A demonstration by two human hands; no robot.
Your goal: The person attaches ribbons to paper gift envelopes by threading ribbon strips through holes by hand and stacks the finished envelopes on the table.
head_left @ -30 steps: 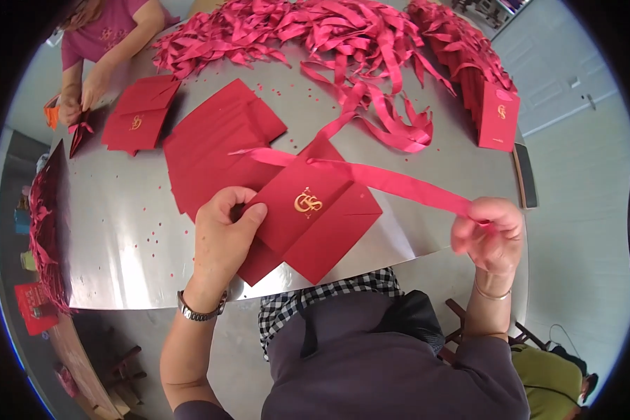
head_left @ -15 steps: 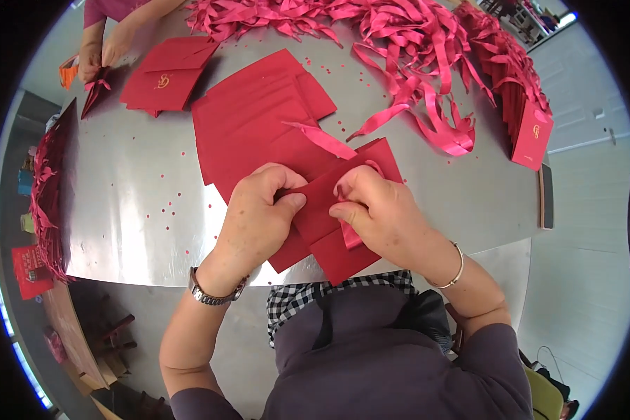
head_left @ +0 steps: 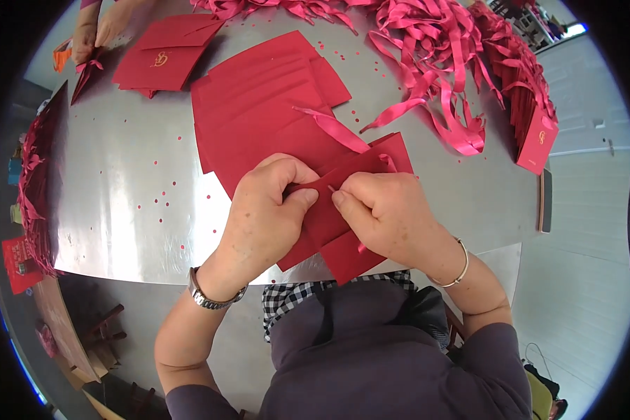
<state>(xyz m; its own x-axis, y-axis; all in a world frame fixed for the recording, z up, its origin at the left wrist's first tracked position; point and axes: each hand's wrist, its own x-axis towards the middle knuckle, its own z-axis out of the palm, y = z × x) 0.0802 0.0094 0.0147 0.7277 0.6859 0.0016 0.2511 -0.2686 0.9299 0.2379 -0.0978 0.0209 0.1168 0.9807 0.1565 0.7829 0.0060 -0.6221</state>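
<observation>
Both my hands are on a flat red paper gift bag at the near edge of the table. My left hand is closed on its upper left edge, thumb on top and fingers behind. My right hand pinches a small end of pink ribbon against the bag's face, close to my left thumb. The rest of this pink ribbon trails from behind the bag up to the left, with a short loop beside my right knuckles. Beneath and beyond lies a fanned stack of red paper bags.
A heap of loose pink ribbons lies at the far side. Ribboned red bags stand in a row at the right; more ribboned bags line the left edge. Another person's hands work at the far left, near a bag pile.
My right hand's fingers have closed tighter and moved nearer my left thumb. The pink ribbon strip that hung below my right hand is now mostly out of sight. The view has shifted slightly.
</observation>
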